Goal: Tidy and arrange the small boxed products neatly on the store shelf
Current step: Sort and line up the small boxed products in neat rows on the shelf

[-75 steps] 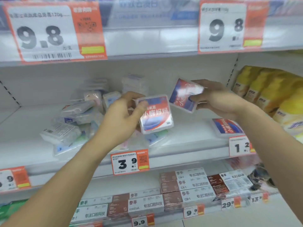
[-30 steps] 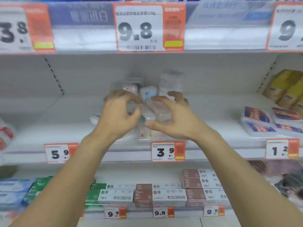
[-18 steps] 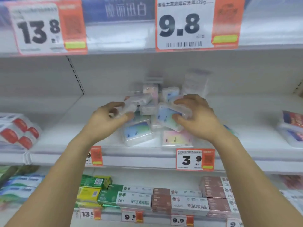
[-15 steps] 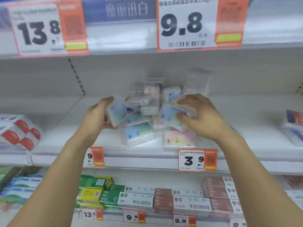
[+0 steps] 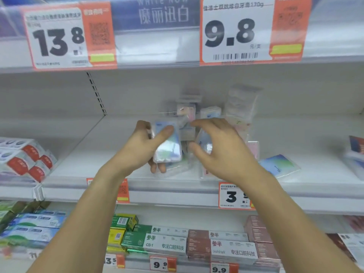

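The left hand [image 5: 140,149] grips a small clear-wrapped box [image 5: 167,145] upright, thumb across its front and fingers curled behind it. Just beside it, the right hand [image 5: 222,152] curls over a second small box [image 5: 203,142], thumb below and fingers above; whether it truly pinches it is blurred. Both are over the white shelf [image 5: 82,162], in front of a loose pile of similar boxes [image 5: 208,115]. Another box [image 5: 279,167] lies flat to the right.

pale blue-white box [image 5: 167,146]; white shelf [image 5: 98,162]; orange-white price tags [image 5: 252,30]; green, brown toothpaste cartons [image 5: 197,243].
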Demonstrator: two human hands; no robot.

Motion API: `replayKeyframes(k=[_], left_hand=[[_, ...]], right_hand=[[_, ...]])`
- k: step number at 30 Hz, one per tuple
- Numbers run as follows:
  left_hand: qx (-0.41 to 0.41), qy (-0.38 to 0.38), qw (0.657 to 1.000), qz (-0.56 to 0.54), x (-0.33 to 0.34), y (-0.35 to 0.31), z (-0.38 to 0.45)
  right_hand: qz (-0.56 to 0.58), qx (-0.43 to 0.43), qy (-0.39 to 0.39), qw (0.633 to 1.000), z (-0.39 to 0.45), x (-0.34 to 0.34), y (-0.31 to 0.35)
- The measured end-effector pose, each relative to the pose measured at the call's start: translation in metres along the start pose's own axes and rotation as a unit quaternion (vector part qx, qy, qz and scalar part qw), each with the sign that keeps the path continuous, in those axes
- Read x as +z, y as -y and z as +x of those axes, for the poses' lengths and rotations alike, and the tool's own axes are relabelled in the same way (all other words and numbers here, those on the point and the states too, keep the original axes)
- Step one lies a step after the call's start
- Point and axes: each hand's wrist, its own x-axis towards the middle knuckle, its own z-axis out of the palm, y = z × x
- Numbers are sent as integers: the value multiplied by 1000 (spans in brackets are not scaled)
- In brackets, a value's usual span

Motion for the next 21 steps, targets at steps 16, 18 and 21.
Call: replayKeyframes(k=[16,18,21], left_hand=[[-63,-170,964,194,16,34,21],[-76,-223,959,159,-8,40,34],[-48,-252,950,177,-30,41,46]], right_hand=[[-59,18,129,990,63,21,29],[-82,39,249,964,80,34,27],[-60,59,311,947,88,46,19]])
